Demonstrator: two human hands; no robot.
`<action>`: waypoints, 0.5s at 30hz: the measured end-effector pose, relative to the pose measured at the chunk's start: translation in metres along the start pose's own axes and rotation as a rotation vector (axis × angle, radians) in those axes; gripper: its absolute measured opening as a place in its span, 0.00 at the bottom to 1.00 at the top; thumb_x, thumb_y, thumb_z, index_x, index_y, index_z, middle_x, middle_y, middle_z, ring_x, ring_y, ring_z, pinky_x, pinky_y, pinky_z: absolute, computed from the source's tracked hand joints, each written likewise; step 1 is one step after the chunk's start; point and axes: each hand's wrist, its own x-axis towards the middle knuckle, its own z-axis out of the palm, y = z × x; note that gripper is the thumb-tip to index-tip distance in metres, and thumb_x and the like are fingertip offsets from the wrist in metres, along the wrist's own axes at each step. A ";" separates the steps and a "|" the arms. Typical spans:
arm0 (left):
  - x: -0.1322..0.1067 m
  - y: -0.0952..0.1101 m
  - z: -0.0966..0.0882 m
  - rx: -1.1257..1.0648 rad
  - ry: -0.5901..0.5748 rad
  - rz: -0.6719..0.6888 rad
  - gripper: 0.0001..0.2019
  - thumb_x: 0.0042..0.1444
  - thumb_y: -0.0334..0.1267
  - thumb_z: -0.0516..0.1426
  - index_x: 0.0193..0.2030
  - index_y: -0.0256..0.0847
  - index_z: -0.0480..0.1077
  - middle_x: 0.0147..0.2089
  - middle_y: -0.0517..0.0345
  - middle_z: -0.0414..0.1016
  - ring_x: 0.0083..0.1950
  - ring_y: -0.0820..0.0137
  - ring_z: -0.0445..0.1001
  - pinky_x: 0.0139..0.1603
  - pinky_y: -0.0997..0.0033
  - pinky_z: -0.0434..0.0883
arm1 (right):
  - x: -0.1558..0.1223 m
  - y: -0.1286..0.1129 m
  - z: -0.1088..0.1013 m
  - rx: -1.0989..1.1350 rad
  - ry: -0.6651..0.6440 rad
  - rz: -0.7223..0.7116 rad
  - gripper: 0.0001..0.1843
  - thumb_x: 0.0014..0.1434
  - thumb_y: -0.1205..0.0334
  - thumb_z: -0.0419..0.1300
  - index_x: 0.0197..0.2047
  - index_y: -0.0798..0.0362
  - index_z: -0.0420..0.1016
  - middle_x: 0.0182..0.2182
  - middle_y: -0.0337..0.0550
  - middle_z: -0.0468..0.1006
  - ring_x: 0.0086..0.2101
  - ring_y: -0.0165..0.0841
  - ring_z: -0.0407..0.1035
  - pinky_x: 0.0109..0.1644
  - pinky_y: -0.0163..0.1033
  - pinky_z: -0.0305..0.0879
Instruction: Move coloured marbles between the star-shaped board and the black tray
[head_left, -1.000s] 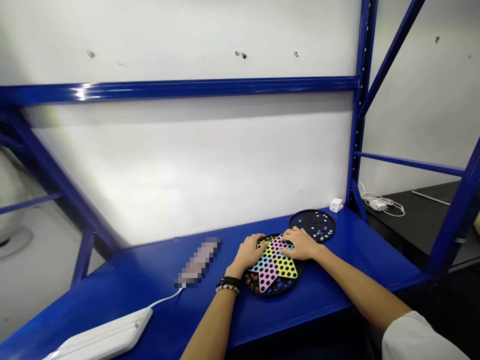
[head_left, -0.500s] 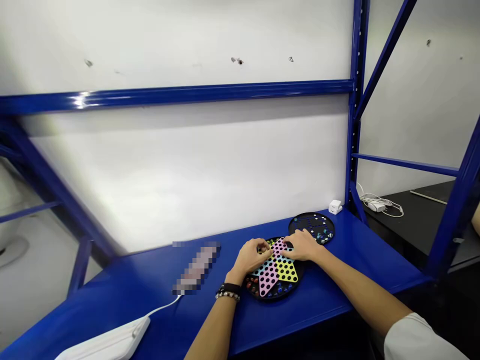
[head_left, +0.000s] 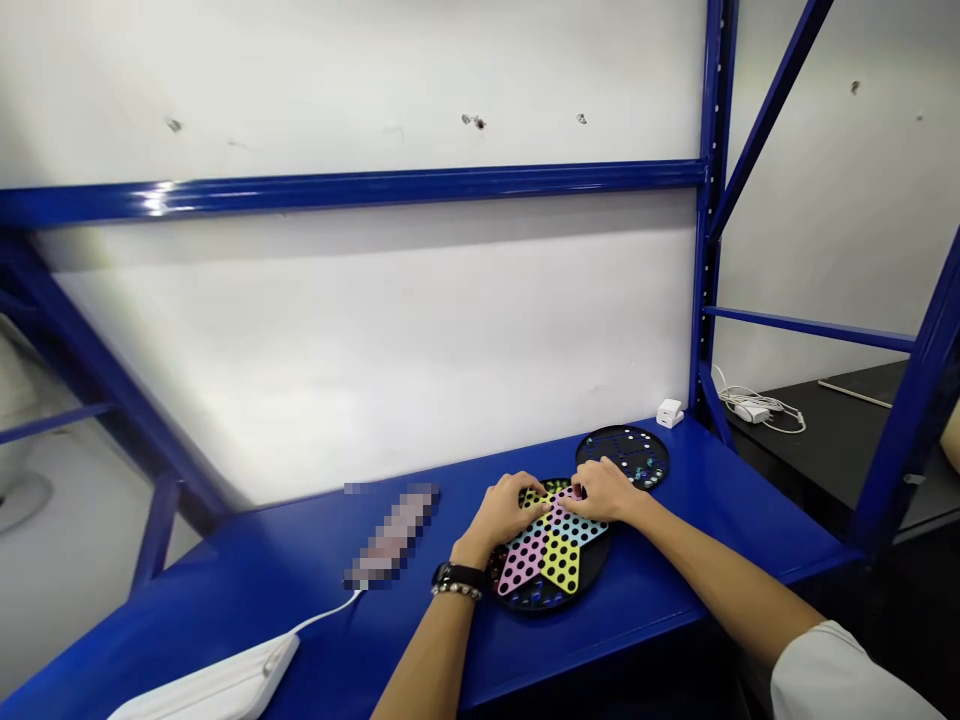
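Note:
A star-shaped Chinese checkers board in pink, yellow and light blue, dotted with round holes, lies over a round black tray. My left hand has its fingers curled on the star's upper left part, thumb on top. From the right, my right hand pinches the star's upper edge with thumb and fingers. Some fingertips are hidden behind the hands. Blue marbles show in the tray below the star's front points, and dark reddish ones sit at its left.
A second round black tray with several marbles stands behind my right hand. White charger blocks sit at the back right corner. At left are a pixelated object, its white cable and a white device. Blue frame posts border the blue table.
The star board has turned clockwise on the tray, its front pink and yellow points swinging left. Both hands stay on it and have shifted only slightly.

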 end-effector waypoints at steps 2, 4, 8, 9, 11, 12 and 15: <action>0.000 -0.002 0.001 0.006 0.000 -0.004 0.16 0.54 0.54 0.58 0.44 0.49 0.76 0.51 0.57 0.77 0.52 0.59 0.72 0.56 0.59 0.67 | 0.000 0.000 -0.001 0.011 0.002 -0.021 0.23 0.62 0.43 0.55 0.28 0.53 0.76 0.32 0.43 0.76 0.36 0.34 0.68 0.47 0.40 0.56; 0.000 -0.004 0.002 0.012 0.000 -0.004 0.17 0.54 0.55 0.58 0.46 0.49 0.75 0.52 0.57 0.76 0.53 0.59 0.71 0.55 0.59 0.67 | -0.001 -0.001 -0.002 0.031 0.006 -0.039 0.23 0.62 0.44 0.56 0.25 0.53 0.75 0.31 0.42 0.75 0.34 0.32 0.66 0.44 0.38 0.55; 0.000 -0.007 0.006 0.024 -0.009 0.015 0.20 0.57 0.55 0.56 0.50 0.50 0.74 0.55 0.56 0.74 0.54 0.57 0.70 0.55 0.56 0.67 | -0.001 -0.002 0.001 0.097 0.006 -0.068 0.27 0.61 0.42 0.56 0.21 0.54 0.73 0.28 0.41 0.72 0.31 0.29 0.63 0.38 0.36 0.55; 0.000 -0.007 0.007 0.023 -0.014 0.020 0.20 0.57 0.56 0.55 0.51 0.50 0.74 0.56 0.56 0.74 0.54 0.57 0.70 0.55 0.56 0.67 | -0.001 -0.002 0.002 0.114 0.002 -0.073 0.28 0.62 0.41 0.55 0.20 0.54 0.72 0.27 0.41 0.72 0.30 0.29 0.63 0.37 0.35 0.55; 0.000 -0.009 0.009 0.005 -0.024 0.030 0.21 0.58 0.56 0.54 0.53 0.50 0.73 0.57 0.56 0.73 0.54 0.58 0.71 0.56 0.57 0.68 | -0.001 -0.003 0.004 0.139 0.003 -0.064 0.29 0.62 0.41 0.54 0.19 0.54 0.71 0.27 0.41 0.71 0.31 0.29 0.63 0.36 0.35 0.55; 0.000 -0.010 0.010 -0.011 -0.028 0.036 0.22 0.58 0.57 0.54 0.53 0.50 0.73 0.57 0.55 0.73 0.54 0.58 0.71 0.56 0.58 0.68 | -0.001 -0.003 0.006 0.150 0.013 -0.053 0.29 0.63 0.41 0.54 0.19 0.54 0.71 0.28 0.42 0.71 0.32 0.30 0.63 0.37 0.35 0.56; 0.000 -0.013 0.012 -0.060 -0.031 0.045 0.21 0.59 0.55 0.54 0.54 0.49 0.72 0.57 0.55 0.73 0.54 0.59 0.72 0.57 0.58 0.68 | -0.002 -0.002 0.008 0.188 0.069 -0.014 0.22 0.64 0.44 0.54 0.30 0.52 0.77 0.36 0.43 0.73 0.39 0.33 0.65 0.44 0.37 0.58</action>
